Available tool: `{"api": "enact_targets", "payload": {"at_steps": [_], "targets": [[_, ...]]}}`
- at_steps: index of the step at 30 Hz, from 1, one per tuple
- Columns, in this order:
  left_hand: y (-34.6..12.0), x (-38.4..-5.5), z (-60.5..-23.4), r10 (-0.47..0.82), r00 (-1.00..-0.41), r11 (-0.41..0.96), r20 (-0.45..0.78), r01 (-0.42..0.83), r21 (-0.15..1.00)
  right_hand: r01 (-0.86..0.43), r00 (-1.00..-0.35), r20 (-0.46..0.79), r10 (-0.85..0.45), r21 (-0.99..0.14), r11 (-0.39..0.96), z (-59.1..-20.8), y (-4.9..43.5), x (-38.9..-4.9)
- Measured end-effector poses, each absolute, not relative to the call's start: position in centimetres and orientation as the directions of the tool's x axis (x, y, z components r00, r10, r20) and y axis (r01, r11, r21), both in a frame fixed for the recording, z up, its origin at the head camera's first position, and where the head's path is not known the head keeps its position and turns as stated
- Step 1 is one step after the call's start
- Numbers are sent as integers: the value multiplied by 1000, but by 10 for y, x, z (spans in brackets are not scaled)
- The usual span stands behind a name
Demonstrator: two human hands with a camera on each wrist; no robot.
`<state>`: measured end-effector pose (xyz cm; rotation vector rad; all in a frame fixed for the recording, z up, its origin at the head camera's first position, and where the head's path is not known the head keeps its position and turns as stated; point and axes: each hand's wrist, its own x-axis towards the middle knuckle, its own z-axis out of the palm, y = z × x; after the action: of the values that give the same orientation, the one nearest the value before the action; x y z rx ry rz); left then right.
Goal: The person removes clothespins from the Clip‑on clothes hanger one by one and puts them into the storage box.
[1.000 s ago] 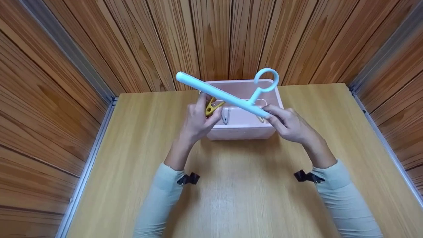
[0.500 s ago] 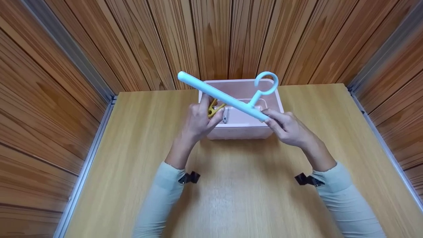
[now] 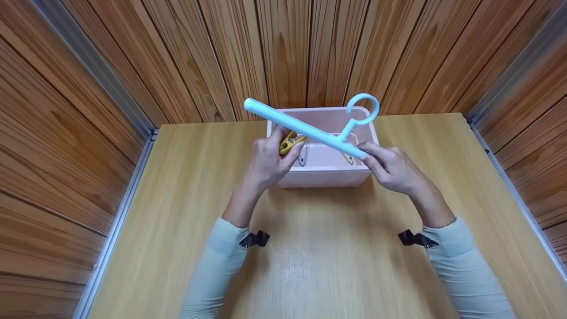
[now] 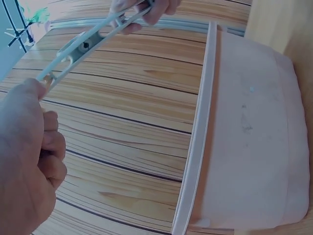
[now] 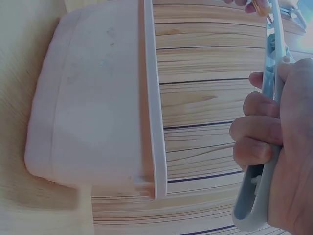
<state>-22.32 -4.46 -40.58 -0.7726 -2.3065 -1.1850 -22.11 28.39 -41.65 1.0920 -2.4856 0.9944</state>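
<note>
My right hand (image 3: 390, 166) grips a light blue plastic clothes hanger (image 3: 305, 129) near one end. The hanger slants over the pink bin, its hook up and its other end raised at the left. Between the thumb and fingers of my left hand (image 3: 268, 159) is a yellow clothespin (image 3: 290, 144), right under the hanger's bar. In the left wrist view the hanger (image 4: 85, 45) spans between both hands, its hollow underside showing. The right wrist view shows my fingers (image 5: 257, 129) curled round the hanger's bar (image 5: 254, 205).
The pink bin (image 3: 325, 178) stands on the wooden table (image 3: 305, 248) against the back wall. Inside it lie a grey clothespin (image 3: 303, 157) and a beige clothespin (image 3: 349, 158). Wood-panelled walls (image 3: 283, 53) with metal edges enclose the table on three sides.
The hanger and my right hand have shifted slightly to the right. My left hand has moved a little right with the clothespin, staying close under the bar.
</note>
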Motion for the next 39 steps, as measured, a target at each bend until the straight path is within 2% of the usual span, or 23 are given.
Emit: {"api": "enact_targets", "payload": {"at_steps": [4,7,10,12,17,22,26,31,39], "targets": [[-37,-220,-410,179,-758,536,627,609,584,-716,-698,480,-532,-430,550,-415,281,-221],[-32,-219,-414,115,-725,558,679,613,560,-717,-696,475,-538,-422,555,-417,278,-220],[-30,-218,-416,108,-700,555,706,632,541,-725,-689,472,-551,-437,533,-421,276,-218],[-30,-217,-416,126,-712,536,691,635,556,-727,-687,473,-552,-446,523,-422,276,-217],[-33,-218,-410,206,-797,409,568,597,690,-725,-688,485,-540,-489,485,-423,278,-217],[-37,-217,-401,275,-860,266,430,498,826,-741,-668,500,-552,-516,429,-422,280,-219],[-40,-216,-398,292,-891,222,346,415,882,-743,-660,491,-568,-540,397,-422,281,-220],[-42,-217,-397,328,-899,183,292,363,914,-723,-662,473,-581,-606,331,-423,282,-221],[-46,-219,-401,394,-871,119,294,366,923,-644,-658,394,-642,-736,207,-424,290,-224]]}}
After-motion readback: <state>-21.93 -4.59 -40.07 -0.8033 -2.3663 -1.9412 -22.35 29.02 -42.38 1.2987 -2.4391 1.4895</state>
